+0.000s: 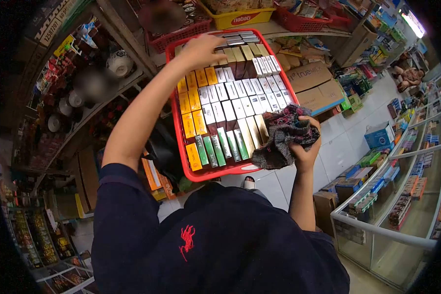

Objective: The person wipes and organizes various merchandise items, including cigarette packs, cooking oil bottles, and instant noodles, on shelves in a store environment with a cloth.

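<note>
A red tray [182, 147] holds rows of small upright boxes, orange ones [193, 157] at the left, white ones [232, 90] in the middle, green ones [219, 151] at the near edge and gold ones at the near and far sides. My left hand [203, 51] reaches over the far left part of the tray, at the gold and grey boxes; its fingertips are partly hidden, so what it holds cannot be made out. At the near right corner, my right hand [306, 143] grips a crumpled dark grey patterned cloth [284, 139], which lies partly over the boxes.
Behind the tray stand a yellow basket [242, 18] and red baskets [299, 22]. A cardboard box [314, 88] is right of it. Farther right, a glass display case [384, 235] borders the tiled floor. Shelves with bowls [118, 63] are at the left.
</note>
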`<state>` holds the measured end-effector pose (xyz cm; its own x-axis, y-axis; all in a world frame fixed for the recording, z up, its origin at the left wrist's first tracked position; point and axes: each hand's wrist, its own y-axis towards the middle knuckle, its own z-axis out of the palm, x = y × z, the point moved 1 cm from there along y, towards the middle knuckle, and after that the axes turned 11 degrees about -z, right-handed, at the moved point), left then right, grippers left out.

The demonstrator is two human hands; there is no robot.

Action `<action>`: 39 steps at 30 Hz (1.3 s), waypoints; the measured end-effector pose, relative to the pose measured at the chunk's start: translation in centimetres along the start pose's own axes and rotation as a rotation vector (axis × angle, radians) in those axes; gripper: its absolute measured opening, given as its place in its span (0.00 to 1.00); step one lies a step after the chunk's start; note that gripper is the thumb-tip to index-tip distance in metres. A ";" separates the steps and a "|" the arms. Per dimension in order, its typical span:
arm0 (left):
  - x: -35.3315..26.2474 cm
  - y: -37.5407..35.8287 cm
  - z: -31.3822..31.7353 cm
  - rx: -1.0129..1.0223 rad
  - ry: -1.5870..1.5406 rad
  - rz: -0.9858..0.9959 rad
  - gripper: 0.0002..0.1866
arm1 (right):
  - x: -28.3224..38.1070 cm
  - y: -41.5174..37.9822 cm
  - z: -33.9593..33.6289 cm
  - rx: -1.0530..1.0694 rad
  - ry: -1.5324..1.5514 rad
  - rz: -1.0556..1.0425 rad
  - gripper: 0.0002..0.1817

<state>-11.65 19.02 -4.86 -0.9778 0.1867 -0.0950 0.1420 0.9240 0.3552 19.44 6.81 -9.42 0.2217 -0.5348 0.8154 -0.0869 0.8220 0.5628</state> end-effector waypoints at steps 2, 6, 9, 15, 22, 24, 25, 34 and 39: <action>2.9 -1.0 -2.2 -0.015 -0.035 -0.208 0.23 | 0.1 0.2 0.2 0.008 -0.039 -0.027 0.28; 9.9 -2.2 -2.0 0.065 0.018 -0.393 0.26 | -0.5 0.2 0.1 -0.022 -0.041 0.025 0.28; 11.2 -1.6 -1.9 0.258 0.136 -0.381 0.30 | -0.3 0.2 0.2 -0.018 -0.054 0.035 0.28; 9.6 0.6 -2.2 0.586 0.411 -0.514 0.30 | -0.8 -0.1 0.0 -0.043 -0.099 0.008 0.29; 11.8 2.6 0.3 0.573 0.108 -0.739 0.27 | -0.7 -0.2 -0.1 -0.040 -0.122 -0.017 0.29; 12.1 2.6 0.7 0.480 0.013 -0.846 0.21 | -0.7 -0.2 0.0 -0.035 -0.114 -0.023 0.29; 12.3 2.7 0.8 0.475 0.014 -0.847 0.21 | -0.9 -0.2 -0.1 -0.042 -0.100 -0.008 0.29; 12.7 4.2 -6.5 -0.013 0.187 -0.650 0.22 | -0.3 0.0 0.1 -0.050 -0.110 0.015 0.29; -0.5 -3.0 -16.7 -0.022 -0.462 -0.510 0.14 | -1.0 -0.3 -0.4 -0.064 -0.094 -0.027 0.30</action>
<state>-14.20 10.60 9.70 -0.7548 -0.1416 -0.6405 -0.3263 0.9281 0.1794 19.64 7.19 -10.40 0.1306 -0.5708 0.8106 -0.0188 0.8160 0.5777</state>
